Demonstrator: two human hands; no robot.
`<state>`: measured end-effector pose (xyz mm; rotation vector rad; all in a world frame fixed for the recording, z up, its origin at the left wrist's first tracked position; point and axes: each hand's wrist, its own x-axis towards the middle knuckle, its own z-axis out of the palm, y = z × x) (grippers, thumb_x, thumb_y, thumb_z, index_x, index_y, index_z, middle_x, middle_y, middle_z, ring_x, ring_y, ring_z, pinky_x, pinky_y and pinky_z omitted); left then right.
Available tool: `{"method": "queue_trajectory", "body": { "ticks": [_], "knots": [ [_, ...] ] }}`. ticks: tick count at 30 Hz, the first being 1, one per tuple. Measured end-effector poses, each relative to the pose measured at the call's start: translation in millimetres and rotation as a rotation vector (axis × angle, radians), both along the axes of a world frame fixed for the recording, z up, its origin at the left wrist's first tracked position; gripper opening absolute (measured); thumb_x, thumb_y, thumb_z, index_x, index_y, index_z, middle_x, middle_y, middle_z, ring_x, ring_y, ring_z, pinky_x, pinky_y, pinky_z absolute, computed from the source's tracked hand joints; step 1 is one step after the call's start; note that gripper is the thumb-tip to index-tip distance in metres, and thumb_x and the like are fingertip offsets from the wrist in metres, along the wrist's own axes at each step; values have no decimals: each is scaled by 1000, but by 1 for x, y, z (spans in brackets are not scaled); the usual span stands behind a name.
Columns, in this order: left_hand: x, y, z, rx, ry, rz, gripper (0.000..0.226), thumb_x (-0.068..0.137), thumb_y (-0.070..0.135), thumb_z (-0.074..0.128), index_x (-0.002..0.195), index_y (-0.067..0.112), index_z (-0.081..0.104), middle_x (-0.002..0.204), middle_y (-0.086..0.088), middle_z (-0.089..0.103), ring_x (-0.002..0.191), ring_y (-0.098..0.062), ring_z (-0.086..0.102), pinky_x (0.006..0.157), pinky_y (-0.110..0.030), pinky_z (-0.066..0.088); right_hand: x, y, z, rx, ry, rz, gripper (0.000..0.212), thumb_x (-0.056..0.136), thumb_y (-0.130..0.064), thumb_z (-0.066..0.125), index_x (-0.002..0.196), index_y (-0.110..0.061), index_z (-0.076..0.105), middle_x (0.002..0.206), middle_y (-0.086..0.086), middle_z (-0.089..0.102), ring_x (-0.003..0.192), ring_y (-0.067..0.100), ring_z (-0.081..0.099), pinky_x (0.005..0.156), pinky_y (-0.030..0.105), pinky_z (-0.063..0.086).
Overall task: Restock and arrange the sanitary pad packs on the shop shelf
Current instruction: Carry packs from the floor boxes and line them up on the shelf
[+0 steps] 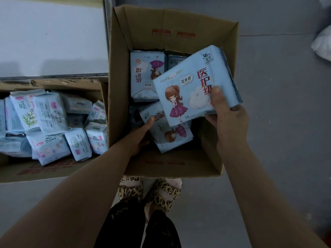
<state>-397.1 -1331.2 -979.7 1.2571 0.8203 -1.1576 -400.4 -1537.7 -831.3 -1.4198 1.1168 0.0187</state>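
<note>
Right grip (229,120) is closed on a held stack (189,86) of pale-blue pads, thumb on the top face and fingers underneath, just above the open carton (161,167) on the floor (277,122). Left grip (139,136) is down inside the carton pinching the loose pack (168,135), thumb on its near edge; its fingers are hidden below. Our read: we're collecting packs for the shelf. To do it well, slide the loose pack under the stack with the print facing the same way, square the edges, and support it from below so the layers don't fan out. Count: two cartons. In this one we see the stack (several layers at its right edge, exact number unclear), the loose pack, one back pack (146,76) and a sliver of another (174,60). The second carton (44,170) holds roughly a dozen jumbled smaller packs (50,113).
</note>
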Motion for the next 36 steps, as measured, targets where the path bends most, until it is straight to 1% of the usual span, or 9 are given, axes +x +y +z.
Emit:
{"method": "queue_trajectory", "body": {
  "ticks": [6,11,14,18,23,27,31,35,36],
  "knots": [
    [-3,1,-3,-30,-29,12,41,80,58,65,117,43,57,119,12,62,116,-19,55,109,-48,40,-7,-2,2,52,-13,-27,43,90,-36,71,127,-14,64,109,-3,77,98,11,74,73,26,62],
    [0,0,-3,-78,-35,95,56,73,57,69,125,35,61,125,4,67,122,-20,58,93,-38,51,-9,-3,1,60,-35,-21,44,91,-33,70,130,-13,62,113,-1,76,99,12,74,72,26,61],
    [-3,0,-4,-118,-48,102,65,77,55,67,136,30,57,129,2,67,123,-21,60,101,-42,49,-10,-5,-1,54,-40,-25,45,92,-35,69,131,-15,61,114,-3,75,100,11,73,72,26,61],
    [-5,-6,1,-130,-57,79,55,81,47,65,132,27,60,128,0,68,118,-19,62,94,-38,52,-12,-7,-3,60,-45,-43,50,89,-39,70,132,-16,60,115,-3,75,101,11,73,75,29,62],
    [-8,-17,0,60,-115,52,32,77,33,78,105,32,63,109,6,68,107,-16,62,88,-36,50,-13,-8,-7,75,-44,-48,50,88,-38,73,131,-15,61,114,-2,75,100,12,74,73,27,62],
    [-9,-28,10,165,-82,107,26,81,25,81,100,24,65,97,5,68,95,-15,62,84,-35,49,-11,-8,-2,119,-17,-82,48,86,-42,74,126,-17,64,109,-4,76,97,11,74,75,29,62],
    [-4,-28,41,212,-34,98,38,77,32,84,105,20,62,101,-1,66,91,-17,61,69,-31,49,-12,-6,22,179,6,-142,62,71,-53,77,119,-17,68,105,-2,78,96,15,75,83,38,62],
    [12,-18,99,155,-16,52,102,29,63,94,117,21,65,110,-5,73,102,-27,69,92,-46,56,-18,-8,65,200,4,-209,65,78,-53,78,130,-17,60,114,0,75,100,18,74,84,43,62],
    [16,-15,115,122,-20,55,104,26,62,94,117,21,66,108,-5,75,102,-28,70,94,-48,56,-19,-9,79,214,-2,-228,64,80,-53,77,130,-18,60,115,0,75,101,19,74,86,43,62]
  ]
}}
